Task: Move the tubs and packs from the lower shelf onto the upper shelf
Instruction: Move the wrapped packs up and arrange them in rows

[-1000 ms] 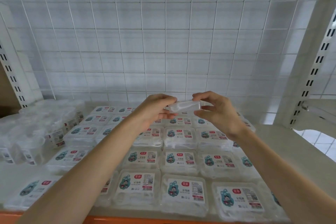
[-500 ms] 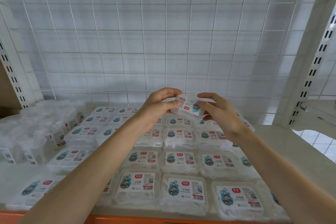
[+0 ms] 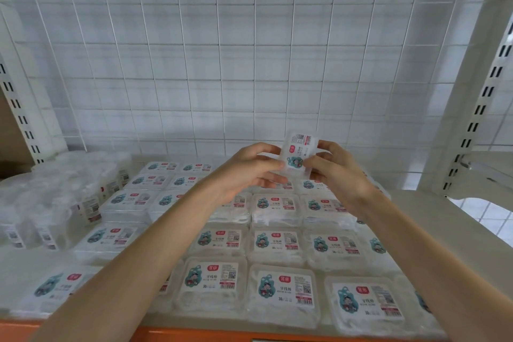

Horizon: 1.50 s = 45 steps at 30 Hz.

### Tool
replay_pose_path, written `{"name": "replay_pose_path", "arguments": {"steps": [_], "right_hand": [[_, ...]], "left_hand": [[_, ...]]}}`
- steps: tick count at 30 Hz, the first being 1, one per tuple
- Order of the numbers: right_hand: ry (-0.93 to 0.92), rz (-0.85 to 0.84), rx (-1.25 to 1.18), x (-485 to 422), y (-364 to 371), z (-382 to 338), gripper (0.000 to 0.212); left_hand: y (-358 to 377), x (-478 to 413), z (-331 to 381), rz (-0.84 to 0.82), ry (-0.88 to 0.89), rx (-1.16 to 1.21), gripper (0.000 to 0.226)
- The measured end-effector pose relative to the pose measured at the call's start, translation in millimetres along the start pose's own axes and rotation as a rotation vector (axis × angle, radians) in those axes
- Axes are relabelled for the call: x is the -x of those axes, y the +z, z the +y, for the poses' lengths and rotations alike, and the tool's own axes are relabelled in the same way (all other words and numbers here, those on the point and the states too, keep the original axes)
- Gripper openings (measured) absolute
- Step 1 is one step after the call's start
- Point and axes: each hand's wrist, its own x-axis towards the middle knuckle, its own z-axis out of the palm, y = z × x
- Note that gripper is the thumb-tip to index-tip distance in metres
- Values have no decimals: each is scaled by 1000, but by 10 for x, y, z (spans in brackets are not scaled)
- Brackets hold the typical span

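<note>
Pack (image 3: 299, 153) has tipped upright since half a second ago, label now facing the camera. Left hand (image 3: 244, 172) pinches its left edge and right hand (image 3: 336, 172) its right edge, fingers (image 3: 266, 165) curled onto it. It's held in the air above the rows of packs (image 3: 277, 241) on the shelf (image 3: 433, 219), with tubs (image 3: 55, 189) at far left.

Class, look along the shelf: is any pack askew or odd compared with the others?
One pack stands out: it is upright, label turned sideways, pinched between the left hand and right hand above the flat rows of packs. Nothing looks spilled or damaged.
</note>
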Motion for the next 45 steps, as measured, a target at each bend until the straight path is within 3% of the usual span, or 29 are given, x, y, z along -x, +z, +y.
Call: {"name": "replay_pose_path", "arguments": {"steps": [4,8,13,23,29,32,36,45], "right_hand": [[-48,-25,232,15,12,39,63],[-300,18,549,45,3,42,83],[-502,-79,764,1,-89,6,56],[-479,-85,806,-27,-43,41,46],[-498,-110,876,-90,25,-96,47],[-481,-112,899,-96,-30,-195,46],[-447,-49,933,-7,-252,-321,48],[-330,14,962,538,-993,-218,46]], "left_hand": [[-40,-28,-19,82,38,-47,31],[-44,-49,-38,122,36,-107,24],[-30,-59,-44,150,7,-117,23],[-14,-67,-67,220,54,-292,26],[81,-27,-43,320,148,-487,44],[184,-28,47,297,183,-549,53],[287,-55,163,298,220,-641,48],[651,151,54,91,219,-1042,49]]}}
